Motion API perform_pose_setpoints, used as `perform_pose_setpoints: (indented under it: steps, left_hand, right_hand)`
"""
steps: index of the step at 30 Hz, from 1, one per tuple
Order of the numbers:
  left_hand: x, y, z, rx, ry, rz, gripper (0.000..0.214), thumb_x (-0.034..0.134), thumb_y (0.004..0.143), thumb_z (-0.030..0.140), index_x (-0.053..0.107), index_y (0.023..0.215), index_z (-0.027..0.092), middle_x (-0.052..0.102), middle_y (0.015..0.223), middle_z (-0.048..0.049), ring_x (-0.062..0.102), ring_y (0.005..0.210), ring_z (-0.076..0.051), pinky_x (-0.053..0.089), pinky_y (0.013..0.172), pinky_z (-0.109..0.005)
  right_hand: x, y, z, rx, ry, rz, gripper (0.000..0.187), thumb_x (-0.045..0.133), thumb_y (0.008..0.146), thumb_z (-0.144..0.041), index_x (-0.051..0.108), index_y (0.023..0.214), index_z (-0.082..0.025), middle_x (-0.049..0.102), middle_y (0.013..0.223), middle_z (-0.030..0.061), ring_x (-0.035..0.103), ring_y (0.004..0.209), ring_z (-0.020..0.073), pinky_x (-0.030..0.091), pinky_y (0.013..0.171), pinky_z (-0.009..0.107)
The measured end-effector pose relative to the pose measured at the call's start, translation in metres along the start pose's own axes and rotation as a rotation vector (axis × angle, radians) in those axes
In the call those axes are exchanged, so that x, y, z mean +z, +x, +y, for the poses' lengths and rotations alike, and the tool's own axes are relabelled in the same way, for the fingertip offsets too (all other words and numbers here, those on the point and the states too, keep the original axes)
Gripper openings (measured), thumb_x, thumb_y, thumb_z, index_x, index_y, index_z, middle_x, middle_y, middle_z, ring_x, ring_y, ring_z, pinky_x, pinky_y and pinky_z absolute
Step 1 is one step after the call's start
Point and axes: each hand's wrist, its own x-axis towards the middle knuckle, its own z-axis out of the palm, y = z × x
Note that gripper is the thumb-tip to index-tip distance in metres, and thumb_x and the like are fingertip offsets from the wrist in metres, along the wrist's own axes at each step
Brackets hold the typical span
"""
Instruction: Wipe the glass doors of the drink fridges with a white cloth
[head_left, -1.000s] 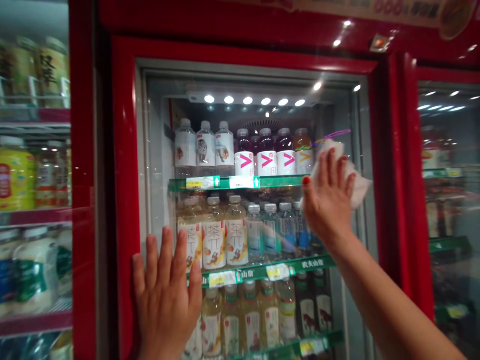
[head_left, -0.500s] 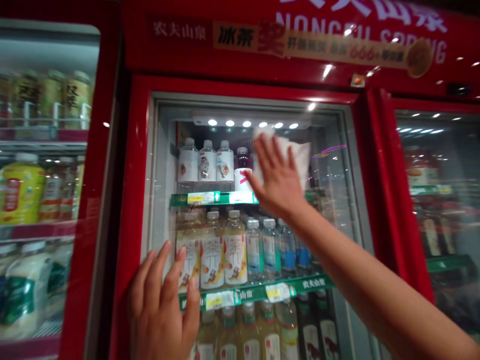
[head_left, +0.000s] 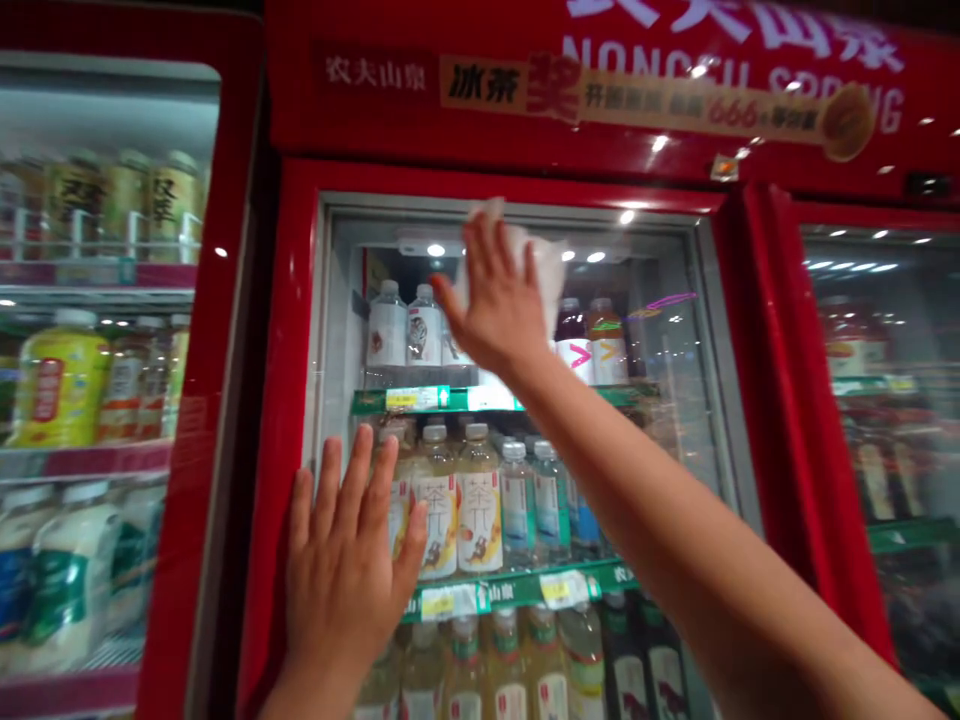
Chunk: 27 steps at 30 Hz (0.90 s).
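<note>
A red-framed fridge with a glass door [head_left: 675,420] stands before me. My right hand [head_left: 499,300] lies flat over a white tissue [head_left: 551,275] against the upper part of the glass, fingers spread. The tissue sticks out past the fingertips and on the right of the hand. My left hand [head_left: 349,560] is open, its fingers spread near the lower left of the door; its palm side is hidden. Behind the glass, tea bottles [head_left: 480,500] stand on the middle shelf, and white-labelled bottles [head_left: 388,325] on the upper one, partly covered by my right hand.
On the left is another fridge with cans [head_left: 176,205] and a yellow bottle [head_left: 64,380]. A further glass door [head_left: 885,330] adjoins on the right. The red door frame [head_left: 281,400] borders the glass, under a red sign panel [head_left: 360,110].
My right hand has moved left across the upper glass with the tissue. My left hand is slightly higher and further right in view. The view has shifted a little.
</note>
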Motion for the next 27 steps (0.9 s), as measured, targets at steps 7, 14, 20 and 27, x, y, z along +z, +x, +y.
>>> perform_pose_setpoints:
  steps: [7,14,20,27]
  left_hand:
    - [0.0,-0.001,-0.001,-0.004,-0.002,0.009,0.075,0.059,0.107,0.037,0.03,0.174,0.018,0.03,0.182,-0.0108,0.015,0.174,-0.027,0.009,0.144,-0.049]
    - [-0.002,-0.002,-0.001,-0.014,-0.027,-0.036,0.079,0.061,0.106,0.038,0.028,0.174,0.018,0.027,0.183,-0.0117,0.011,0.174,-0.028,0.007,0.144,-0.051]
    - [-0.002,-0.003,-0.004,-0.045,-0.064,-0.06,0.076,0.058,0.107,0.032,0.027,0.175,0.025,0.025,0.184,-0.0066,0.013,0.174,-0.027,0.009,0.144,-0.053]
    - [-0.006,-0.003,0.003,-0.12,-0.066,-0.124,0.078,0.054,0.108,0.034,0.019,0.177,0.033,0.017,0.185,0.0011,0.008,0.175,-0.024,0.008,0.146,-0.056]
  right_hand:
    - [-0.019,-0.04,0.031,-0.349,-0.063,-0.011,0.072,0.03,0.112,-0.061,0.037,0.17,-0.018,0.029,0.179,0.0126,0.027,0.169,0.0269,0.02,0.136,0.058]
    - [-0.031,-0.037,0.091,0.246,-0.157,0.025,0.107,-0.02,0.091,-0.038,0.06,0.133,0.018,0.011,0.169,0.0403,0.021,0.162,0.0466,0.035,0.115,0.069]
    - [-0.031,-0.258,0.009,-0.683,0.022,-0.144,0.074,0.041,0.109,-0.068,0.044,0.169,-0.025,0.027,0.181,-0.0044,0.017,0.172,0.0192,0.022,0.14,0.035]
    - [-0.035,-0.329,0.122,0.371,-0.078,0.058,0.071,0.032,0.114,-0.042,0.012,0.178,-0.019,0.017,0.184,0.0158,0.011,0.172,0.0359,0.017,0.135,0.076]
